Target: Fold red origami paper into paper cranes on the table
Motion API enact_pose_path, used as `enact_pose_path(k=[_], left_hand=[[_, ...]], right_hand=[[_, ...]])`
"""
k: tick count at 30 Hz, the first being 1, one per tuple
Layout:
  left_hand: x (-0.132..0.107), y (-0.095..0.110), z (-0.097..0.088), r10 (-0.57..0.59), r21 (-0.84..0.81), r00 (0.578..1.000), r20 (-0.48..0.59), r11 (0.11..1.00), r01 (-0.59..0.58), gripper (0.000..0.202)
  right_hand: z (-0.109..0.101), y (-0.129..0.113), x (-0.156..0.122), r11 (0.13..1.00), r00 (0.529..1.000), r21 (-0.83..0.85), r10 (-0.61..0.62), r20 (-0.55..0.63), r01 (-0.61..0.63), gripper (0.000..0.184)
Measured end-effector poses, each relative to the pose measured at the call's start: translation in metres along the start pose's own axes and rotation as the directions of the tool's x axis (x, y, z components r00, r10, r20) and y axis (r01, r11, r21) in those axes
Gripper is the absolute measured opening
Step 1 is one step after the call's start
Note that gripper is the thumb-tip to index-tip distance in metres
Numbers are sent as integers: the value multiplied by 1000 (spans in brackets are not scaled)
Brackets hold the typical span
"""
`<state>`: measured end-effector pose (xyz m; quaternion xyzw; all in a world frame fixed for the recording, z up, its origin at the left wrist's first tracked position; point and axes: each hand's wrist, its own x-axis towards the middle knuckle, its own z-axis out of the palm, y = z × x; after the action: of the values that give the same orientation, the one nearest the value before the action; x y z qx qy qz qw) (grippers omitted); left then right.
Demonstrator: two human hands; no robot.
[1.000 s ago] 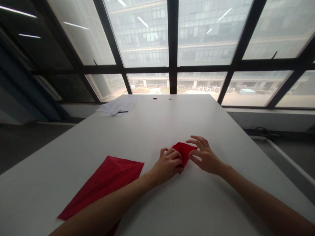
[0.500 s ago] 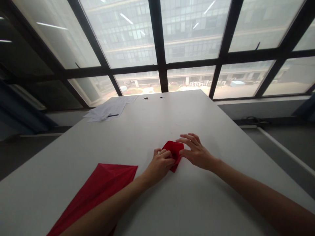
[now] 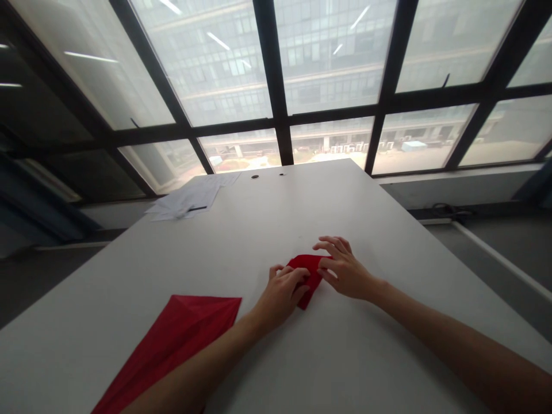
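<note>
A small piece of folded red paper lies on the white table in front of me, partly covered by my fingers. My left hand rests on its left side, fingers curled over and gripping it. At the paper's right corner, my right hand pinches the edge with thumb and index finger, while its other fingers arch above. Under and beside my left forearm lies a larger creased sheet of red paper; part of it is hidden by the arm.
White paper sheets with a dark pen lie at the table's far left. Two round holes sit near the far edge of the white table. Large dark-framed windows stand beyond, and a cable lies on the right.
The small paper's right corner has been drawn out to the right by my right hand, and the dark opening in it has flattened. My left fingers have shifted over it.
</note>
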<state>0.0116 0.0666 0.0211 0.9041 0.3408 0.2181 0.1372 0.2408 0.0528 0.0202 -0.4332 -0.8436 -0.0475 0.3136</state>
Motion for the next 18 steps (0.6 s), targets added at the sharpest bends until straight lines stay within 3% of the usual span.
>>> enact_pose_path(k=[4,7,13,18], left_hand=[[-1,2,-2,45,109,998,-35,993,-41,28],[-3,3,-5,120,234,989,-84,967,-98,21],[-7,9,-9,205,301,978,44,931,-208,17],[-10,15,-6,244,293,969,35,924,-244,23]], right_hand=[[6,5,-2,996,997,32,79,3,-79,9],[12,7,-3,992,994,49,113,7,-113,9],[19,13,-4,978,981,80,195,-1,-194,33],[22,23,-9,951,960,138,280,-8,-276,46]])
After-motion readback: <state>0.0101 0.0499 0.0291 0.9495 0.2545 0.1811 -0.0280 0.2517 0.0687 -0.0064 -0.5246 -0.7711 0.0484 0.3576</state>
